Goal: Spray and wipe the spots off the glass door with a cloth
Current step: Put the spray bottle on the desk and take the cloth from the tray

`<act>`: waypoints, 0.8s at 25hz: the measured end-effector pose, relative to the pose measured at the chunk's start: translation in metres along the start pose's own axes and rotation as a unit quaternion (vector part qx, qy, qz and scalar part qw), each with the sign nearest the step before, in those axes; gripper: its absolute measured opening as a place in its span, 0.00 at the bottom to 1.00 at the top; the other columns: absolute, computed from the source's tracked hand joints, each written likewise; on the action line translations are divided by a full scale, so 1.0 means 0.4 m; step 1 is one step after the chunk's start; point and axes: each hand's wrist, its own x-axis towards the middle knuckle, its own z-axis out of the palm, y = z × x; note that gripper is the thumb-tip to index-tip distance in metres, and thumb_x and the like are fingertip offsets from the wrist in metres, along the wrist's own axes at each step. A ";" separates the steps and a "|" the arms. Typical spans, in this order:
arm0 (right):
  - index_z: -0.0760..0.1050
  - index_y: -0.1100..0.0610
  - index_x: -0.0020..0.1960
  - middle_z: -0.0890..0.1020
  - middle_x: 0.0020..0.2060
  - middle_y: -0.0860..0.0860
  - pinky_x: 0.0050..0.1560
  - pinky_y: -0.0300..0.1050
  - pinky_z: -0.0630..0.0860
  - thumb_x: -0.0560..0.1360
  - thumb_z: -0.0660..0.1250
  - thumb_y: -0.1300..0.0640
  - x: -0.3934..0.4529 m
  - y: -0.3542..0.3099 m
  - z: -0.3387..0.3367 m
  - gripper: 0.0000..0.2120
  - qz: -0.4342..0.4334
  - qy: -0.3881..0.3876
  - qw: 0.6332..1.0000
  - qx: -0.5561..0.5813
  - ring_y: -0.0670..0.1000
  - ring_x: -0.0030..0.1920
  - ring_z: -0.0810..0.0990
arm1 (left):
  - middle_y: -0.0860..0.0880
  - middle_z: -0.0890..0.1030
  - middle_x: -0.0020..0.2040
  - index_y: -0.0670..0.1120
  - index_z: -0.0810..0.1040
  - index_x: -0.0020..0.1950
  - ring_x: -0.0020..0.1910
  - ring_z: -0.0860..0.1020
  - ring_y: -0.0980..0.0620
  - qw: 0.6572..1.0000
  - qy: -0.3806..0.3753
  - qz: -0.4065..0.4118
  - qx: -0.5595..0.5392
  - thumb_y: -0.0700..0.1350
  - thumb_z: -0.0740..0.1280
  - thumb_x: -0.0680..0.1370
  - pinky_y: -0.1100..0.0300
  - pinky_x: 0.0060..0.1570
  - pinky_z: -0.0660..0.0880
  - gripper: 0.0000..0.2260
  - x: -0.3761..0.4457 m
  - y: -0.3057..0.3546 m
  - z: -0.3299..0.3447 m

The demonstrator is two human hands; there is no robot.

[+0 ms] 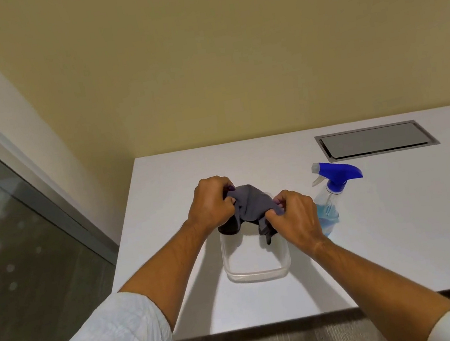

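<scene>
A grey cloth is stretched between both hands just above a clear plastic tub on the white table. My left hand grips the cloth's left end. My right hand pinches its right end, and a corner hangs down into the tub. A spray bottle with blue liquid and a blue trigger head stands upright just right of my right hand. The glass door, dotted with pale spots, is at the far left.
A grey metal cable hatch is set flush in the table at the back right. The table butts against a yellow wall. The door's metal frame runs diagonally beside the table's left edge. Dark floor shows below the front edge.
</scene>
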 end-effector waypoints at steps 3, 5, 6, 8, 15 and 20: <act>0.80 0.58 0.49 0.83 0.39 0.53 0.45 0.46 0.81 0.71 0.72 0.53 -0.031 -0.001 -0.039 0.10 -0.009 -0.013 1.000 0.020 0.50 0.40 0.80 | 0.46 0.84 0.47 0.42 0.83 0.49 0.47 0.79 0.48 0.998 0.003 0.057 0.022 0.34 0.66 0.70 0.61 0.45 0.74 0.11 -0.005 0.028 -0.060; 0.79 0.56 0.47 0.82 0.36 0.50 0.42 0.43 0.81 0.70 0.73 0.53 -0.050 -0.008 -0.065 0.09 -0.019 -0.033 0.999 0.028 0.49 0.37 0.80 | 0.46 0.84 0.47 0.43 0.83 0.50 0.49 0.78 0.47 0.995 0.010 0.088 0.035 0.34 0.66 0.70 0.60 0.46 0.74 0.12 -0.009 0.049 -0.102; 0.79 0.54 0.46 0.82 0.35 0.48 0.40 0.41 0.81 0.69 0.74 0.53 -0.058 -0.013 -0.074 0.09 -0.027 -0.049 0.998 0.032 0.48 0.36 0.79 | 0.46 0.84 0.48 0.43 0.83 0.50 0.49 0.78 0.48 0.994 0.011 0.100 0.043 0.34 0.65 0.70 0.59 0.46 0.74 0.12 -0.010 0.059 -0.121; 0.78 0.52 0.44 0.81 0.34 0.47 0.37 0.37 0.80 0.67 0.75 0.54 -0.074 -0.024 -0.092 0.09 -0.045 -0.084 0.994 0.044 0.48 0.35 0.80 | 0.47 0.84 0.48 0.43 0.82 0.50 0.50 0.78 0.48 0.991 0.005 0.124 0.057 0.34 0.65 0.70 0.60 0.46 0.73 0.12 -0.014 0.079 -0.155; 0.81 0.52 0.46 0.84 0.38 0.46 0.41 0.36 0.81 0.71 0.74 0.57 -0.064 -0.114 -0.181 0.05 -0.113 -0.209 0.968 0.077 0.48 0.40 0.82 | 0.47 0.83 0.49 0.43 0.82 0.53 0.50 0.78 0.48 0.966 -0.065 0.220 0.121 0.31 0.65 0.68 0.62 0.45 0.71 0.16 -0.048 0.134 -0.269; 0.79 0.52 0.55 0.82 0.44 0.48 0.45 0.37 0.77 0.73 0.68 0.65 0.027 -0.249 -0.241 0.14 -0.185 -0.103 0.974 0.077 0.44 0.45 0.81 | 0.46 0.83 0.50 0.43 0.82 0.56 0.51 0.78 0.47 0.946 -0.086 0.274 0.149 0.30 0.67 0.67 0.57 0.48 0.75 0.19 -0.081 0.163 -0.317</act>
